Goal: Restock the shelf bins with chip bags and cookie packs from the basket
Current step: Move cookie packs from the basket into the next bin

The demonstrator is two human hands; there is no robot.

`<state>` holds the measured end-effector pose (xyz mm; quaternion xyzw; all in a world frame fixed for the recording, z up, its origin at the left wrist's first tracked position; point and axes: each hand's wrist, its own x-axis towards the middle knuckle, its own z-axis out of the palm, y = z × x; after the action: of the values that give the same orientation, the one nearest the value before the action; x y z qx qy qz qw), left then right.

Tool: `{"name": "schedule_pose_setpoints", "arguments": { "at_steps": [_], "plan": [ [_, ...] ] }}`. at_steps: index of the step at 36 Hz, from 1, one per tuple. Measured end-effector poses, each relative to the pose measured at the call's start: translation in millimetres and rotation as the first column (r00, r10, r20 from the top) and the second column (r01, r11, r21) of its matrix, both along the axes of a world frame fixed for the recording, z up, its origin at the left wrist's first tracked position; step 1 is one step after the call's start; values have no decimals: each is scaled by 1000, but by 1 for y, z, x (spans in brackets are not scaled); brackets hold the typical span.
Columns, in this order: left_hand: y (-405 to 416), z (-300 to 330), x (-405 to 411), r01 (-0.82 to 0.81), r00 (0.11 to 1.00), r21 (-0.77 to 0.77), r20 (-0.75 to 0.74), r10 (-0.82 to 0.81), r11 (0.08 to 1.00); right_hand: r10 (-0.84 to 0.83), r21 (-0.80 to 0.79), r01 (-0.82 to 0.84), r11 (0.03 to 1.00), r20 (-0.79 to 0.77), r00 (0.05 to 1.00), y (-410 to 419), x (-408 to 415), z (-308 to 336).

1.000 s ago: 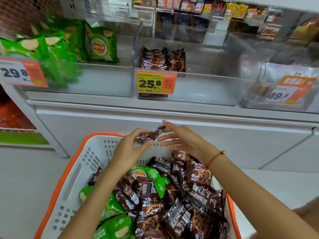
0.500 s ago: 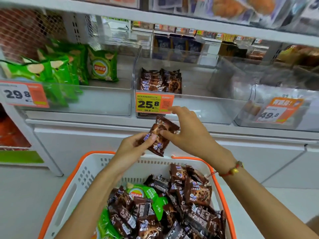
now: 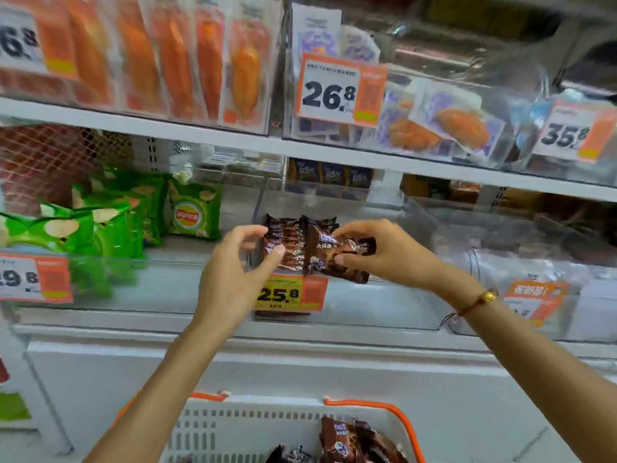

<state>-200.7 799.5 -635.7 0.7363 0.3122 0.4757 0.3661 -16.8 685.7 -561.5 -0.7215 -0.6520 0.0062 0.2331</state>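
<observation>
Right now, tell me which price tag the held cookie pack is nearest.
The yellow 25.8 tag, directly below the cookie pack in the right hand. The other tags are orange-and-white and farther off.

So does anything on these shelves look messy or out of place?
Mostly tidy. On the upper shelf, the purple-and-orange packs beside the 26.8 tag lie tilted and jumbled, unlike the upright orange packs to their left. The right hand holds a cookie pack at the middle bin.
</observation>
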Motion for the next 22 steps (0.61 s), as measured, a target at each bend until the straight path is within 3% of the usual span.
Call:
{"name": "schedule_pose_setpoints", "arguments": {
  "at_steps": [5,10,14,17,22],
  "plan": [
    [28,-3,0,-184,979,145,-66,195,972,-126,22,125,992,13,992,32,41,8],
    [37,-12,2,-191,973,113,-109,204,975,-246,-73,252,965,86,965,78,72,-10],
    [37,-18,3,-190,974,102,-102,200,977,-234,-200,250,948,98,967,106,77,-39],
    [39,-22,2,-190,973,121,-106,203,974,-233,-204,249,947,100,967,120,77,-60],
    [38,-24,1,-181,972,143,-128,199,973,-173,-92,229,969,412,895,123,79,-64]
  ]
}}
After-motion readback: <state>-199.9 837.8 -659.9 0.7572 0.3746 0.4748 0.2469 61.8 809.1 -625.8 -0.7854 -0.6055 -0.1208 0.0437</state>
